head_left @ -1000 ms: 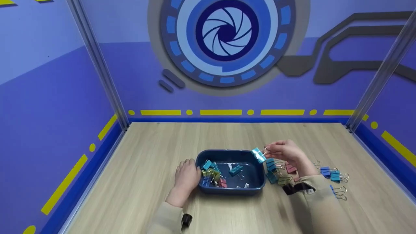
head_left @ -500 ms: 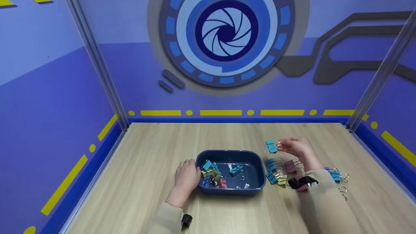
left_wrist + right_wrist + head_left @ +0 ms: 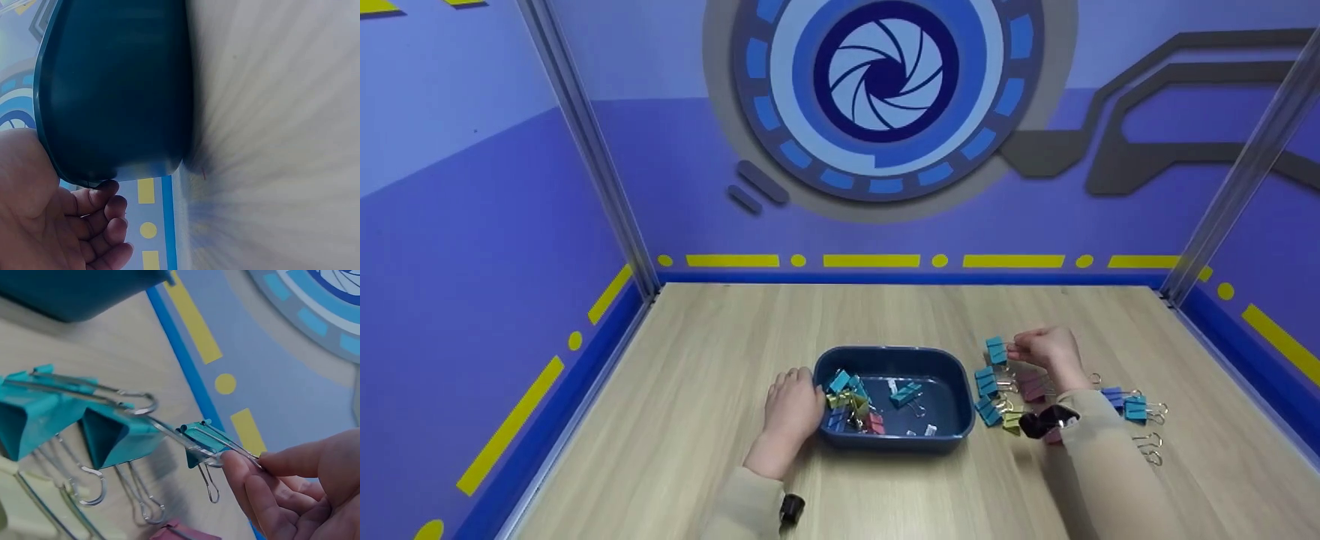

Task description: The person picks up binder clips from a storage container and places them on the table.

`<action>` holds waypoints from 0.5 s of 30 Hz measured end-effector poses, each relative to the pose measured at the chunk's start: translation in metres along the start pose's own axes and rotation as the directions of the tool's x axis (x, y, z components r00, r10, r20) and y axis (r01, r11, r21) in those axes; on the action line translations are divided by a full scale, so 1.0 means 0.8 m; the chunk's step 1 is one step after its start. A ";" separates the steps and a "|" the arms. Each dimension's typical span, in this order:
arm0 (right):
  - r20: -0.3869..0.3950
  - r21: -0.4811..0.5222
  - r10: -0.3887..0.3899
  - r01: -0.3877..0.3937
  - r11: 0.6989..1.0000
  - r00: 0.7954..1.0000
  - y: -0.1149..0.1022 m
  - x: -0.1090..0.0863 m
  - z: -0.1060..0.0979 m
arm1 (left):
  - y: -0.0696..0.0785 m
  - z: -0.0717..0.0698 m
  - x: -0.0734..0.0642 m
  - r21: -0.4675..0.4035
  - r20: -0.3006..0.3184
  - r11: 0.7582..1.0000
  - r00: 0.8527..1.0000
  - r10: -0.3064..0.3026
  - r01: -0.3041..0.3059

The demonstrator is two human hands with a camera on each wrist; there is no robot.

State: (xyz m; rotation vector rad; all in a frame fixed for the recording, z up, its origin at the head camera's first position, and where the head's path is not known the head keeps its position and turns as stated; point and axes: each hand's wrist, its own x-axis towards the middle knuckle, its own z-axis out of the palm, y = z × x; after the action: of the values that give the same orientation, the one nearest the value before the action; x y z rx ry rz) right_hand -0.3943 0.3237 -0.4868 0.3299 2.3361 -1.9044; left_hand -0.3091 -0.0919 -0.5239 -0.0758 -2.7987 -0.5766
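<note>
Head view: I have the right hand [image 3: 1048, 354] pinching a teal clip [image 3: 996, 351] by its wire end, thumb against fingertips, off the far right corner of the bin [image 3: 894, 443]. I cannot tell whether that clip touches the table [image 3: 877, 499]. Two more teal clips [image 3: 986, 382] lie just nearer me, with a yellow clip [image 3: 1012, 423] and a pink clip [image 3: 1033, 386] alongside. The left hand [image 3: 793, 401] grips the bin's left rim, fingers curled; my left wrist view hides its thumb. Mixed clips [image 3: 906, 395] lie inside the bin.
</note>
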 end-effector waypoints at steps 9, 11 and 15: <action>-0.010 -0.153 0.051 -0.052 0.987 0.999 0.015 0.002 0.002 | -0.002 0.000 0.000 -0.010 0.005 1.000 1.000 0.004 -0.004; -0.010 -0.142 0.083 -0.084 0.986 0.996 0.015 0.000 0.004 | -0.002 0.000 -0.001 -0.007 -0.006 1.000 1.000 0.009 -0.009; -0.017 -0.097 0.151 -0.152 0.984 0.988 0.015 -0.004 0.009 | -0.002 0.000 -0.001 -0.003 -0.020 1.000 1.000 0.014 -0.014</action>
State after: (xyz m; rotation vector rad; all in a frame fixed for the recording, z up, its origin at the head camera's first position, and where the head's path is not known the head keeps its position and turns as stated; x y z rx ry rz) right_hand -0.3884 0.3186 -0.4990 0.4924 2.3265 -1.7172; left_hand -0.3081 -0.0931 -0.5245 -0.0901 -2.7758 -0.5747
